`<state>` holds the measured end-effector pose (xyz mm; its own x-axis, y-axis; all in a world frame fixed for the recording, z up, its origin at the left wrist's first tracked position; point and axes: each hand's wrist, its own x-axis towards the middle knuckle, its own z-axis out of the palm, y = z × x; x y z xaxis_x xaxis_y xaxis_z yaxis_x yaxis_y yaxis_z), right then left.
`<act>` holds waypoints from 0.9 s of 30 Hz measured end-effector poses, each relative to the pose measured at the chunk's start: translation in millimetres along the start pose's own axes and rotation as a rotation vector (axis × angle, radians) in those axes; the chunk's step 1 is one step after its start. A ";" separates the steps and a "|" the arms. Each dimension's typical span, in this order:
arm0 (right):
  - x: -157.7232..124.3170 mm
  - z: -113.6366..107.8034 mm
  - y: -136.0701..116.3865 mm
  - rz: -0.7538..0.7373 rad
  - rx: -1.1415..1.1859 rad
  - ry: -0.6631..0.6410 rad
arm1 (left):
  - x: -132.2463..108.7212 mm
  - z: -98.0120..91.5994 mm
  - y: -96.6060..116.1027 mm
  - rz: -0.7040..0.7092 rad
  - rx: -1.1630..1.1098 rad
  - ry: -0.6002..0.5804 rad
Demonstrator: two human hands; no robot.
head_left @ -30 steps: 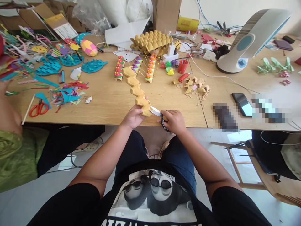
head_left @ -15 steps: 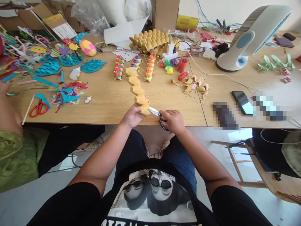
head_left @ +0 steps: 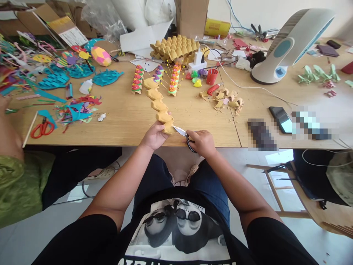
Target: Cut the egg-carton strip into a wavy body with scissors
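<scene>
My left hand (head_left: 154, 136) grips the near end of a long yellow egg-carton strip (head_left: 158, 104) that runs away from me across the wooden table (head_left: 127, 117). My right hand (head_left: 202, 142) is closed on black-handled scissors (head_left: 184, 134), whose blades touch the near end of the strip by my left fingers. Both hands are at the table's front edge. Yellow carton offcuts (head_left: 226, 100) lie to the right of the strip.
Three painted carton strips with pins (head_left: 156, 78) stand behind, before a whole egg tray (head_left: 175, 47). Coloured paper scraps and red scissors (head_left: 41, 128) lie left, by another person in green (head_left: 16, 184). A fan (head_left: 292, 44) and phone (head_left: 281, 119) are on the right.
The view has drifted slightly. My hands keep the same grip, and the scissor blades have stayed at the strip's near end.
</scene>
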<state>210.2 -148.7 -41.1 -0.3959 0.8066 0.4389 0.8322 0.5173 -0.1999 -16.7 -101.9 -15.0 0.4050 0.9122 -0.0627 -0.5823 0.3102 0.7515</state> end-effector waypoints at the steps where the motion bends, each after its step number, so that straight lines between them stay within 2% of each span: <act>1: 0.3 -0.1 0.7 0.021 0.031 0.011 | 0.2 -0.2 -0.1 0.001 -0.004 0.004; 6: 5.0 -4.9 6.1 0.307 0.321 0.092 | 1.4 -2.0 -1.3 0.005 -0.031 0.004; 9: 7.7 -9.3 8.1 0.379 0.488 0.122 | 2.1 -2.9 -2.5 0.013 -0.024 -0.004; 15: 9.6 -10.4 10.5 0.297 0.516 0.102 | 1.8 -2.1 -2.2 0.005 -0.017 -0.007; 22: 11.0 -9.1 9.0 0.038 0.353 0.026 | -0.7 0.3 -0.9 0.028 -0.036 -0.008; 27: 11.3 -8.0 6.5 0.015 0.283 0.013 | -1.9 1.3 -0.6 0.040 -0.019 0.016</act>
<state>214.3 -138.4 -30.4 -0.3782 0.8120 0.4446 0.6954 0.5662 -0.4425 -16.3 -104.2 -14.5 0.3699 0.9281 -0.0430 -0.6115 0.2781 0.7407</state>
